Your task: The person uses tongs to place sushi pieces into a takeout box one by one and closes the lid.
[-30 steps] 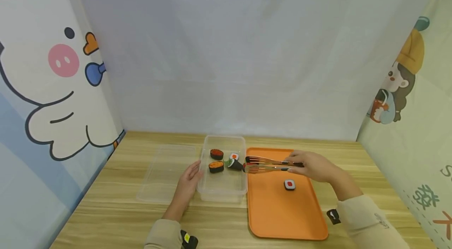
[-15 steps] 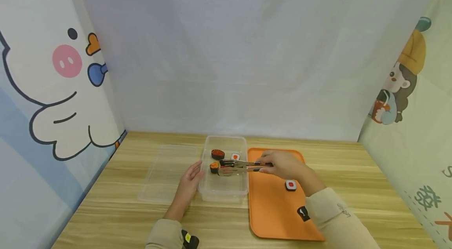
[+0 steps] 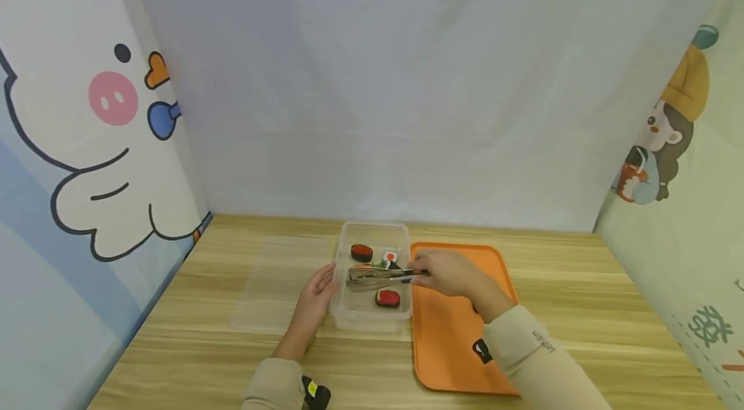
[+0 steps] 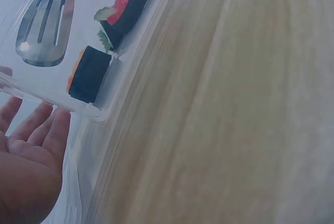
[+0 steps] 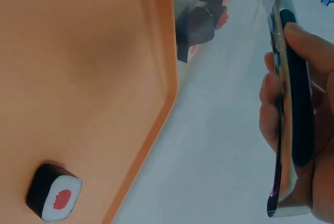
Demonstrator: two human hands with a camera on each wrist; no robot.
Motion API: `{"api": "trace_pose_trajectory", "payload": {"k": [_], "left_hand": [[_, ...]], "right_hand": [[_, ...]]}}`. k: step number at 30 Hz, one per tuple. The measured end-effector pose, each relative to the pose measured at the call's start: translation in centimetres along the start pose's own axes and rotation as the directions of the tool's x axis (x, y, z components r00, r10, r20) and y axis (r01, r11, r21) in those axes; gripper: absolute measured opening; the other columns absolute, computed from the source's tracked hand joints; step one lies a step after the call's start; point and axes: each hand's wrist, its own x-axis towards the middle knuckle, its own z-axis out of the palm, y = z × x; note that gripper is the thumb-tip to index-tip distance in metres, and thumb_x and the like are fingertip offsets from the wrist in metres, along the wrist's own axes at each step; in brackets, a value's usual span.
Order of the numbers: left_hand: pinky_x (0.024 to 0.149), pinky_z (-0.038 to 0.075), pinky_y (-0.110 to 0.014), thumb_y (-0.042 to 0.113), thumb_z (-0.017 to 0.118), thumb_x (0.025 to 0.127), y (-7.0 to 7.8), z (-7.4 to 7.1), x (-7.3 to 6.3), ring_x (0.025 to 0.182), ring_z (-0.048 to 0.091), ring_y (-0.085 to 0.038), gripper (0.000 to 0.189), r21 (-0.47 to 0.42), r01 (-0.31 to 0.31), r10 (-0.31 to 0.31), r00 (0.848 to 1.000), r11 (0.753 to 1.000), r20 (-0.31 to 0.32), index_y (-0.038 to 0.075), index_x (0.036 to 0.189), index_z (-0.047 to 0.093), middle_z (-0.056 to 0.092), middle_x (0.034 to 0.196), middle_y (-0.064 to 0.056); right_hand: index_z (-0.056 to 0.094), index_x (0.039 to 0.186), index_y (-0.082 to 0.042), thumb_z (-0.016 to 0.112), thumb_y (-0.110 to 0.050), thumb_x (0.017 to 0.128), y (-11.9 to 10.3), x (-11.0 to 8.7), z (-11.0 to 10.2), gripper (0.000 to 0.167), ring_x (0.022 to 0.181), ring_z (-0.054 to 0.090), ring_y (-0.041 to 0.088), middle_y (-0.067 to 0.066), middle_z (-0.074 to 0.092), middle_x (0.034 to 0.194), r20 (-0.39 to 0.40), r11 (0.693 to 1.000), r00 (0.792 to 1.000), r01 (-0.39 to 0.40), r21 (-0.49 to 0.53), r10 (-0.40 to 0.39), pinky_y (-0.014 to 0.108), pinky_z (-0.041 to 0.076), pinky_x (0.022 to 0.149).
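Observation:
My right hand [image 3: 449, 273] holds metal tongs [image 5: 298, 93] with dark handle grips; their slotted ends hang over a clear plastic box [image 3: 371, 322]. Inside the box a red-topped sushi piece [image 3: 387, 298] lies at the front, apart from the tongs. Behind are another red-topped piece [image 3: 361, 253], a small white roll [image 3: 390, 257] and a dark-wrapped hand roll [image 3: 392, 265], partly covered. The tongs hide most of an orange-topped piece [image 4: 90, 74] in the head view. My left hand [image 3: 314, 296] rests its extended fingers against the box's left side.
An orange tray [image 3: 444, 352] stands right of the box, with one square sushi roll [image 5: 55, 192] on it, mostly hidden by my right arm in the head view. A transparent lid [image 3: 278, 281] lies left on the wooden table [image 3: 192, 326].
The tongs have moved left from the tray's edge to above the box. The red-topped piece they held now lies in the box. My left hand stays beside it.

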Motion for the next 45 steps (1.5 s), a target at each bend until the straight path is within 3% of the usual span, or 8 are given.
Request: {"api": "trace_pose_trajectory", "payload": {"k": [9, 15, 21, 34, 45], "left_hand": [[0.107, 0.033, -0.053, 0.008, 0.052, 0.101, 0.1, 0.2, 0.0, 0.131, 0.040, -0.042, 0.046, 0.005, 0.008, -0.008, 1.000, 1.000, 0.018, -0.002, 0.145, 0.041, 0.041, 0.143, -0.029], [0.108, 0.031, -0.052, 0.011, 0.053, 0.101, 0.3, 0.2, 0.0, 0.133, 0.038, -0.040, 0.045, 0.032, 0.026, -0.027, 1.000, 0.999, 0.005, 0.002, 0.144, 0.043, 0.041, 0.144, -0.028], [0.108, 0.031, -0.052, 0.012, 0.054, 0.101, 0.4, 0.0, 0.2, 0.133, 0.039, -0.039, 0.045, 0.028, 0.027, -0.027, 1.000, 0.999, -0.006, 0.002, 0.144, 0.044, 0.042, 0.144, -0.027], [0.106, 0.033, -0.053, 0.011, 0.052, 0.102, 0.3, 0.6, -0.1, 0.131, 0.041, -0.041, 0.044, 0.041, 0.021, -0.021, 1.000, 0.999, 0.000, 0.001, 0.144, 0.043, 0.042, 0.143, -0.028], [0.107, 0.033, -0.053, 0.010, 0.052, 0.101, 0.3, 0.9, -0.1, 0.132, 0.040, -0.040, 0.045, 0.033, 0.014, -0.014, 1.000, 0.999, -0.003, 0.000, 0.144, 0.043, 0.042, 0.143, -0.028]], "right_hand": [[0.071, 0.112, -0.007, 0.069, -0.019, 0.093, 0.8, -1.4, -1.3, 0.023, 0.069, 0.048, 0.004, -0.005, 0.057, 0.092, -0.006, 1.000, 1.000, -0.012, 0.028, 0.013, 0.024, 0.044, 0.060], [0.071, 0.111, -0.006, 0.069, -0.020, 0.092, 2.0, -4.1, -3.6, 0.024, 0.071, 0.052, 0.005, -0.001, 0.059, 0.098, -0.040, 0.999, 0.999, -0.030, 0.017, 0.031, 0.025, 0.047, 0.060], [0.072, 0.105, -0.009, 0.071, -0.019, 0.091, 3.5, -7.1, -5.0, 0.017, 0.069, 0.050, 0.003, -0.006, 0.057, 0.096, -0.049, 0.996, 0.995, -0.088, 0.002, 0.088, 0.025, 0.045, 0.058], [0.071, 0.111, -0.004, 0.071, -0.019, 0.090, 6.4, -12.7, -5.3, 0.025, 0.072, 0.047, 0.003, -0.004, 0.059, 0.098, -0.062, 0.988, 0.987, -0.144, 0.052, 0.147, 0.027, 0.043, 0.060], [0.067, 0.116, 0.003, 0.070, -0.021, 0.091, 8.7, -16.2, -4.0, 0.035, 0.068, 0.044, 0.002, -0.002, 0.058, 0.097, -0.010, 0.971, 0.978, -0.205, 0.123, 0.208, 0.025, 0.040, 0.056]]}}
